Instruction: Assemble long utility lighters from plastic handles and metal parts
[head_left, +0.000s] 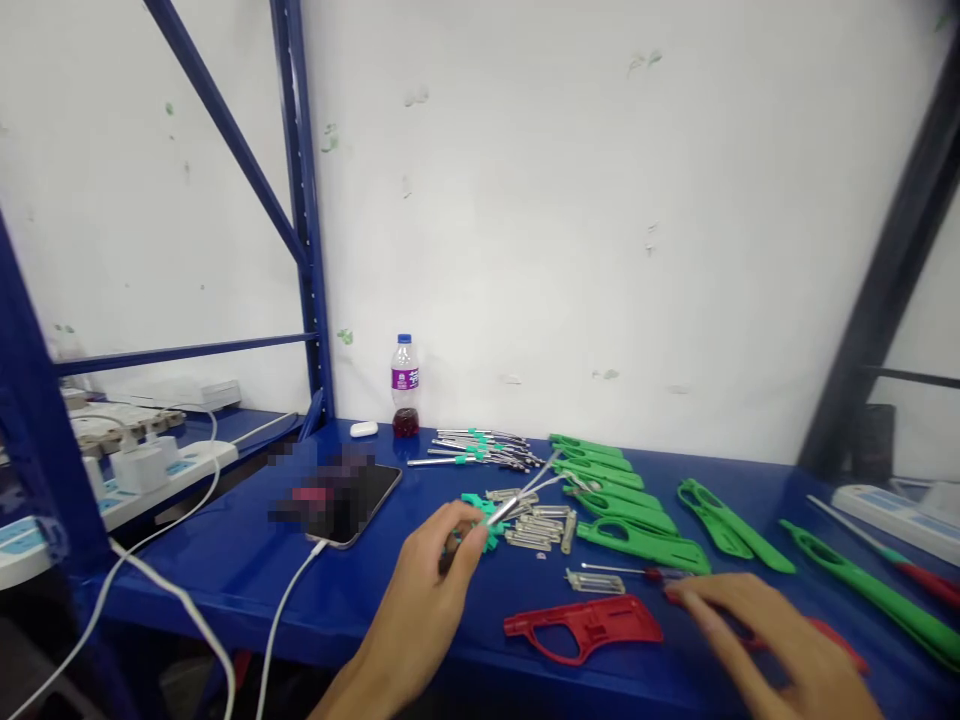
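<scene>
My left hand [435, 580] pinches a slim silver metal tube [504, 510], from whose far end two thin pale strands spread apart. A dark part shows between the fingers. Just past it lie teal plastic pieces [491, 535] and several clear plastic parts [536, 525]. My right hand [772, 640], slightly blurred, reaches low over a red shell half [836, 640] with its fingers stretched out. Its fingertips are at the dark red handle of a screwdriver [622, 570]; whether they touch is unclear. Between the hands lies another red lighter-shaped shell half [585, 628], with a clear part [596, 583] behind it.
Several green shell halves [637, 540] spread across the blue table [240, 570]. Metal tubes with teal collars [480, 448] lie behind. A bottle [405, 390], white case [364, 429] and cabled phone [367, 505] are left. Power strips [907, 515] stand at the sides; a white wall closes the back.
</scene>
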